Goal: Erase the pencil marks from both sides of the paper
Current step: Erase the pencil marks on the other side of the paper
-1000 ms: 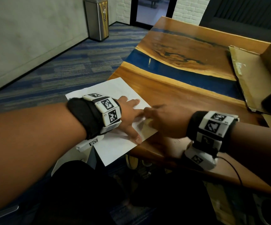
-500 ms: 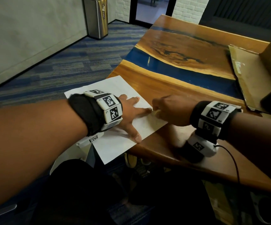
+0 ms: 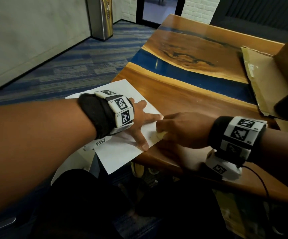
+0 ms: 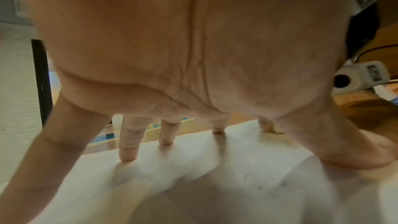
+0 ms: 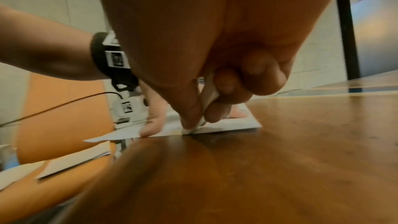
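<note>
- Right hand [image 3: 182, 130] is pinching a small pale eraser [image 3: 161, 135] in its grip, thumb and curled fingers wrapped round it, tip pressing down on the paper [image 3: 122, 152] right by the sheet's near-right edge.
- Compared with half a second ago, that hand is sitting lower on the sheet, closer to the left thumb, so I'd say it's mid-stroke, rubbing back and forth along that edge.
- Left hand [image 3: 141, 118] is lying flat with fingers spread, grip released, just pressing the sheet down. It's barely shifted over the last second, so it's doing clamp duty.
- Paper is lying on the corner of the wooden counter [image 3: 182, 94], part of it hanging over the edge toward the person.
- Left wrist view is showing a few faint grey specks on the sheet [image 4: 282, 183] near the thumb, plus crumbs [image 4: 277, 136] by the fingertips. Too blurry to call them marks for sure.
- My guess: this side isn't finished, and the flip is still to come.
</note>
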A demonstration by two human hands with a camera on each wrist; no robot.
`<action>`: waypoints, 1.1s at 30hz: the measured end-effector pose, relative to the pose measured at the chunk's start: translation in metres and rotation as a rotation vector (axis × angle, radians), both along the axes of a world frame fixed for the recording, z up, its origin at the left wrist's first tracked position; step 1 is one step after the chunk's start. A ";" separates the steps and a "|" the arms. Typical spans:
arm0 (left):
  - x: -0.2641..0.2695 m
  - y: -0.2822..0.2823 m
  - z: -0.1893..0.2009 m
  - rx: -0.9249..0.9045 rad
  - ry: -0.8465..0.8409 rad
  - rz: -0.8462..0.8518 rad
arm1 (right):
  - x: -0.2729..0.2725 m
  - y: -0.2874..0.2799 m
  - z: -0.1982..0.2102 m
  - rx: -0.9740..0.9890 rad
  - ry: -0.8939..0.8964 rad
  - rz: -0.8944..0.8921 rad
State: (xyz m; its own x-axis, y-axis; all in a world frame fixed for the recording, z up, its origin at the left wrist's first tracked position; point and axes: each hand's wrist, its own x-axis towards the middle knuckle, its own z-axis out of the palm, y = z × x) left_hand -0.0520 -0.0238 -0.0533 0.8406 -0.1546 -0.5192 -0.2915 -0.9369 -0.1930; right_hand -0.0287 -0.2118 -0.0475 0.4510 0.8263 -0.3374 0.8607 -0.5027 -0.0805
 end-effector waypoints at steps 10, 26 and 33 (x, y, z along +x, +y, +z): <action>0.002 -0.005 0.005 0.014 0.014 0.007 | 0.002 -0.004 -0.003 0.010 -0.065 -0.052; 0.001 -0.004 0.005 -0.015 0.013 0.020 | -0.013 0.003 -0.003 0.005 -0.047 0.033; 0.000 -0.001 0.005 -0.033 -0.003 0.013 | 0.004 0.010 -0.005 -0.018 -0.118 -0.142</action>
State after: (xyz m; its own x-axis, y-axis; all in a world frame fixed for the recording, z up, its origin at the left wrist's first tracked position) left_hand -0.0520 -0.0245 -0.0486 0.8441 -0.1602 -0.5116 -0.2786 -0.9464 -0.1632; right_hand -0.0251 -0.2017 -0.0524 0.6001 0.7458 -0.2893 0.7838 -0.6204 0.0268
